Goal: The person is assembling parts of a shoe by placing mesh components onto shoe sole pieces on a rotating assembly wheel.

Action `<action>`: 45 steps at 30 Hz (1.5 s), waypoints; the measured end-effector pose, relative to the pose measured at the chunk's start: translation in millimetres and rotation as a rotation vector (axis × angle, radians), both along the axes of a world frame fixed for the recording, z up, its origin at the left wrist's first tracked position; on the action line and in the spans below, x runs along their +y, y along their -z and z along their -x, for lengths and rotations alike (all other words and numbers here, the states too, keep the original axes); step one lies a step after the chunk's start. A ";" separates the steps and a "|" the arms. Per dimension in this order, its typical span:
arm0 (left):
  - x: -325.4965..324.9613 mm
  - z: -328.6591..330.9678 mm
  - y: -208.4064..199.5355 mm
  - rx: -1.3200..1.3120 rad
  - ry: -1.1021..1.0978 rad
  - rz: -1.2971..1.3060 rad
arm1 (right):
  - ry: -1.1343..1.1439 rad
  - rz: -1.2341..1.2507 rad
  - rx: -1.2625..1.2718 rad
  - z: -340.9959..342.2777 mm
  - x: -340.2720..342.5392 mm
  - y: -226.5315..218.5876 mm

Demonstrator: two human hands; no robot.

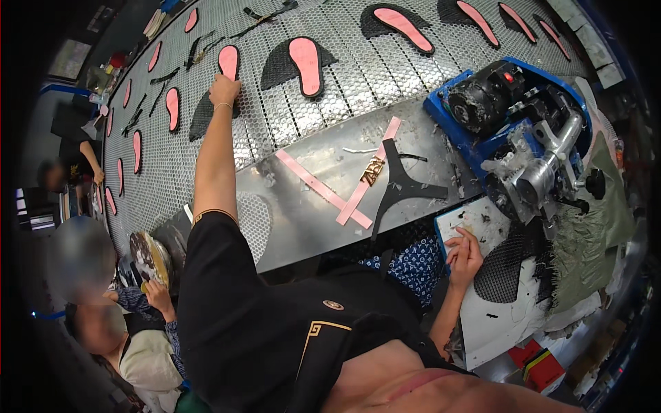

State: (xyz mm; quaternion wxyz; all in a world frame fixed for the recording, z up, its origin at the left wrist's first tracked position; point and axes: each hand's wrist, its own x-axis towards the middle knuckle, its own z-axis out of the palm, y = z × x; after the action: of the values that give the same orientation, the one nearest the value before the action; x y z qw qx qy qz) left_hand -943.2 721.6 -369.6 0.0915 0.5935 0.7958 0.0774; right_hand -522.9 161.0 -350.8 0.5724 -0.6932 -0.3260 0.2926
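Note:
My left hand (pixel 224 89) reaches far over the mesh surface, its fingers closed on the near end of a pink insole with a black rim (pixel 228 60). Beneath that hand and wrist lies a dark mesh piece (pixel 202 118), partly hidden. Another pink insole (pixel 306 65) rests to the right on a dark rounded mesh piece (pixel 275 67). My right hand (pixel 465 258) hangs above a stained white board (pixel 482 219), fingers loosely bent and apart, holding nothing. Left of it, on the metal table edge, are crossed pink straps (pixel 313 180) with a gold ornament (pixel 372 172) and a black Y-shaped piece (pixel 406 182).
A wide metal mesh conveyor (pixel 344 110) carries several more insoles and black straps. At right stands a blue-cased machine (pixel 509 103) with a metal arm. Black netting (pixel 506 272) and crumpled greenish cloth (pixel 585 241) lie below it. Two other people (pixel 148 361) (pixel 76 148) work at left.

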 end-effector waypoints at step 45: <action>-303.7 -179.6 -65.8 -0.537 0.927 -0.509 | 0.647 0.705 -0.901 -93.2 -92.6 -41.3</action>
State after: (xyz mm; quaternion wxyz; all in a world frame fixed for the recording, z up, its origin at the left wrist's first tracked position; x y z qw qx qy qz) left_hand -763.6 418.0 -303.7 0.1686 0.8421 0.3590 0.3654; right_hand -429.7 68.4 -309.5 0.1777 -0.9569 -0.1935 -0.1237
